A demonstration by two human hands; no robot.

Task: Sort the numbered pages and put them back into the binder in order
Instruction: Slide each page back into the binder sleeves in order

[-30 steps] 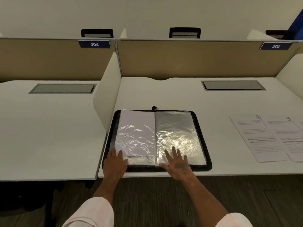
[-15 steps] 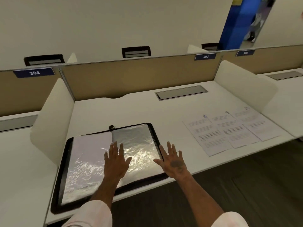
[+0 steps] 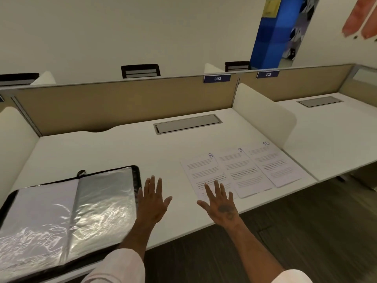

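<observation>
White desk (image 3: 122, 152), left hand (image 3: 152, 203) splayed flat, empty, right hand (image 3: 221, 205) splayed over page 8 (image 3: 204, 170)

binder (image 3: 136, 180) cut by left edge, print on pages (image 3: 240, 170) illegible

Binder (image 3: 67, 217) lies open at near left of the tabletop (image 3: 114, 152); pages 8 (image 3: 201, 172), 9 (image 3: 242, 172), 10 (image 3: 273, 164) to the right, both hands flat, fingers spread.

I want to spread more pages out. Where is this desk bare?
Bare: the wide band between the binder and the cable hatch; the gap between binder and page 8, where the left hand is. Crowded: right front, page 8, page 9, page 10 packed side by side.
</observation>
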